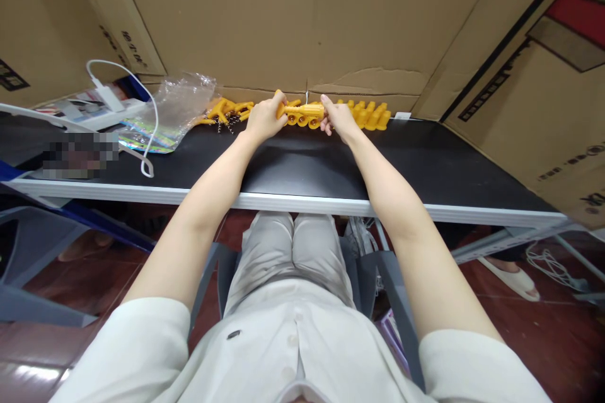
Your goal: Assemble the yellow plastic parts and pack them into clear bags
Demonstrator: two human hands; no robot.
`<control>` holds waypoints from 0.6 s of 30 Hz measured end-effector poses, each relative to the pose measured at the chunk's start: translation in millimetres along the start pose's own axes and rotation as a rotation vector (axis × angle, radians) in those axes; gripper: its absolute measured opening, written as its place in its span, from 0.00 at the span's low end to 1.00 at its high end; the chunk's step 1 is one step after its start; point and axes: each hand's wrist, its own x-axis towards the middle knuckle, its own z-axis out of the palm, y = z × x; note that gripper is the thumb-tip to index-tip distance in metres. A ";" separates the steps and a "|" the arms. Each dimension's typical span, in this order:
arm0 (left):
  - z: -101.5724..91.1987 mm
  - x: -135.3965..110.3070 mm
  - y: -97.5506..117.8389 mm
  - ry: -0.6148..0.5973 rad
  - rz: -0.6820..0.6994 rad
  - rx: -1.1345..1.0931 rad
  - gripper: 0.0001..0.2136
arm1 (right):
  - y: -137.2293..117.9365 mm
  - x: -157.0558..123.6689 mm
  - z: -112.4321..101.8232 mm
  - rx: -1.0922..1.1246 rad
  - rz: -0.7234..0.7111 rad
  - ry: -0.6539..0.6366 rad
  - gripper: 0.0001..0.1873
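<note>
Between my hands a yellow plastic corkscrew (306, 109) lies crosswise above the table. My left hand (266, 117) is closed around its handle end at the left. The fingers of my right hand (338, 118) grip the ribbed sleeve at the other end, thumb on top. Handle and sleeve look in line; whether they touch fully I cannot tell. Left of my left hand lies a pile of yellow T-shaped handles (223, 109) with metal spirals. Yellow sleeves (375, 117) stand in rows behind and right of my right hand. More yellow pieces with round openings (302, 121) lie just below the held one.
A clear plastic bag (182, 107) lies left of the pile. A white cable and plug (111, 98) rest on papers beyond it. Cardboard (312, 19) walls the black table (302, 170) at the back and right. Another person's foot (513, 278) shows below at right.
</note>
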 end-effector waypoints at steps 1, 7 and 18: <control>0.5 0.1 0.4 -0.001 -0.004 -0.002 0.30 | -0.3 -0.1 0.5 0.012 0.003 0.007 0.47; 2.0 -2.3 6.8 -0.055 -0.070 -0.012 0.27 | 1.2 0.4 -2.1 0.054 0.004 -0.012 0.46; 8.2 0.2 -2.2 -0.029 -0.081 -0.033 0.24 | -0.8 -3.4 -3.7 0.057 0.110 -0.074 0.48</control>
